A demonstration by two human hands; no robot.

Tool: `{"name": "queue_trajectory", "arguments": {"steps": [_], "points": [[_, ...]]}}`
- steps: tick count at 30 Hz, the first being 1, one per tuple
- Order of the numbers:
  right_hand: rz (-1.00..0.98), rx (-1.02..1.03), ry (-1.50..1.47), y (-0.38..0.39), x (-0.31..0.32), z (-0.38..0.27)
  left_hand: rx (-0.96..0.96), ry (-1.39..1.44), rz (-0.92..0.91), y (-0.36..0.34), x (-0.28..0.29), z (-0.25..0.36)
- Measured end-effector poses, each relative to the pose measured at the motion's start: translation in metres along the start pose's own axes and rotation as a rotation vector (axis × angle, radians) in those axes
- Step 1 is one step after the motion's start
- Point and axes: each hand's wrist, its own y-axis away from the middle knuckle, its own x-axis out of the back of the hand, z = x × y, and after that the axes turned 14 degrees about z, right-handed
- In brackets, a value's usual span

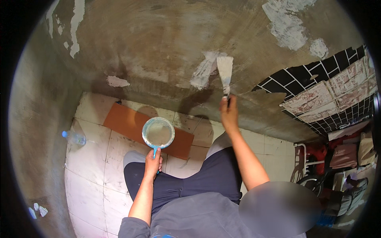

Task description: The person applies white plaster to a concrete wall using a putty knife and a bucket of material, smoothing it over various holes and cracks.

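Against the bare wall point(151, 51), held a scraper point(225, 68) at the edge of a white patch point(203, 72), with the right hand point(229, 114) closed round its handle. Well apart from that, gripped a blue-handled pot point(158, 120) of pale paste point(159, 135) in the left hand point(152, 164), above an orange-brown board point(180, 147). Probably risked gouging the patch through too steep a blade, or slopping paste onto board and tiled floor point(89, 166) through a tipped wrist.

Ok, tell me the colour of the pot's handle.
Light blue; the handle shows in the head view, partly hidden by the left hand.
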Motion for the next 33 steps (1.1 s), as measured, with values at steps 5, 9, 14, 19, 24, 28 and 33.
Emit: {"name": "queue_trajectory", "arguments": {"steps": [5, 9, 14, 19, 24, 28, 33], "points": [[-0.052, -0.180, -0.001, 0.060, -0.039, 0.042, -0.005, -0.008, -0.024, 0.002, -0.009, 0.003], [-0.109, -0.392, -0.189, 0.095, -0.044, 0.019, 0.009, -0.028, -0.021, -0.001, -0.005, -0.005], [-0.035, -0.235, -0.379, 0.055, -0.052, -0.038, 0.012, -0.028, -0.026, 0.001, -0.003, -0.003], [-0.007, -0.259, -0.286, 0.054, -0.071, -0.002, 0.018, -0.016, -0.043, -0.004, -0.009, -0.003], [-0.055, -0.497, -0.249, 0.115, -0.080, 0.017, 0.017, -0.018, -0.001, -0.004, -0.005, -0.006], [-0.032, -0.369, -0.343, 0.100, -0.078, -0.003, 0.012, -0.020, -0.008, -0.006, -0.005, -0.006], [0.037, -0.254, -0.554, 0.053, -0.087, -0.063, 0.015, -0.016, -0.001, -0.002, 0.001, -0.006]]}}
